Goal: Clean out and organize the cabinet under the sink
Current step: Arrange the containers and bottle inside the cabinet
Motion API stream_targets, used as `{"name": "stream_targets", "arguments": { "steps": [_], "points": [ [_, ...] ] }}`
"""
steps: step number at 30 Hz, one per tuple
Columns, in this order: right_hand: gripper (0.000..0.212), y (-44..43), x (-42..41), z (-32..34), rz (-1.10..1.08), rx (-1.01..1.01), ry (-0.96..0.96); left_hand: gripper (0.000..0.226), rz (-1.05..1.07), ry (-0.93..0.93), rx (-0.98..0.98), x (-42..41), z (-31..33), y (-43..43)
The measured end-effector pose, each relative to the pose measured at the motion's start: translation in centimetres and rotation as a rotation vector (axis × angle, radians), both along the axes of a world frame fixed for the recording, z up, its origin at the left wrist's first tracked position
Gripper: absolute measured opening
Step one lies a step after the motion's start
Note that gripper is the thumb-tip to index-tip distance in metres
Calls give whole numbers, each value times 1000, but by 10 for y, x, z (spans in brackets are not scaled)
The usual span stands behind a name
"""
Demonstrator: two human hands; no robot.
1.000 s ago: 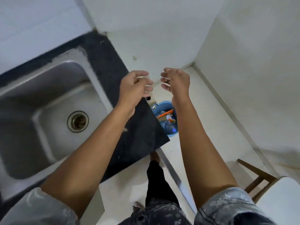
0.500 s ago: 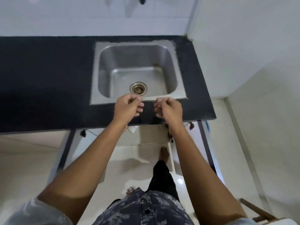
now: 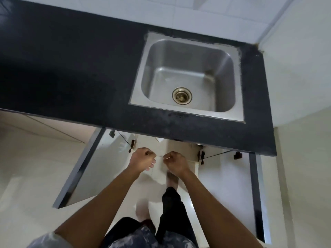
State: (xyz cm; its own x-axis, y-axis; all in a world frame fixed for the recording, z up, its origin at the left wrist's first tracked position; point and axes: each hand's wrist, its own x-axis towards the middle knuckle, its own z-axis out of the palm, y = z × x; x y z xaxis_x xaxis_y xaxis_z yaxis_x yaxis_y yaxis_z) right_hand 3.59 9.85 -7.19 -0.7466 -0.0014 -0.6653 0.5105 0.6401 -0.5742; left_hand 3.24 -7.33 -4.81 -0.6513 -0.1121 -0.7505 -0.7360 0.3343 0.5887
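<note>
The cabinet under the steel sink stands open, its two white doors with dark edges swung outward to either side below the black desk.

A black speckled stone worktop frames the grey steel sink, above white cabinet doors edged in dark strips.

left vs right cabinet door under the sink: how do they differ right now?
The left door angles outward toward the lower left, while the right door runs nearly straight toward the camera. The left door's dark edge strip slants; the right door's stands almost vertical. The left door's full outline shows; the right door's near end is partly hidden by the right arm.

Shared: both are white, swung open, dark-edged and hinged under the black countertop.
</note>
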Motion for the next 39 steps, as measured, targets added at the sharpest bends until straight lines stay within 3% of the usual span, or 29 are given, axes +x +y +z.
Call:
{"name": "stream_targets", "arguments": {
  "steps": [5, 10, 14, 20, 24, 28, 33, 39],
  "points": [
    [24, 1, -29, -73, 131, 102, -59, 14, -26, -49, -39, -20, -82, 4],
    [29, -2, -74, -170, 449, 133, -58, 18, -70, -34, -78, -50, -193, 8],
    [36, -1, -121, -253, 629, 171, -24, 19, -113, 27, -147, -83, -283, 9],
    [43, 3, -189, -368, 853, 315, 96, 38, -134, 139, -229, -142, -404, 10],
    [47, -4, -221, -421, 913, 389, 186, 33, -216, 243, -290, -178, -465, 14],
    [53, -4, -237, -442, 986, 438, 181, 28, -306, 350, -404, -203, -514, 11],
    [47, 0, -235, -444, 858, 336, 232, 41, -370, 324, -403, -208, -553, -4],
    [51, -8, -237, -456, 966, 471, 204, 42, -505, 304, -486, -230, -572, -23]
  ]
}}
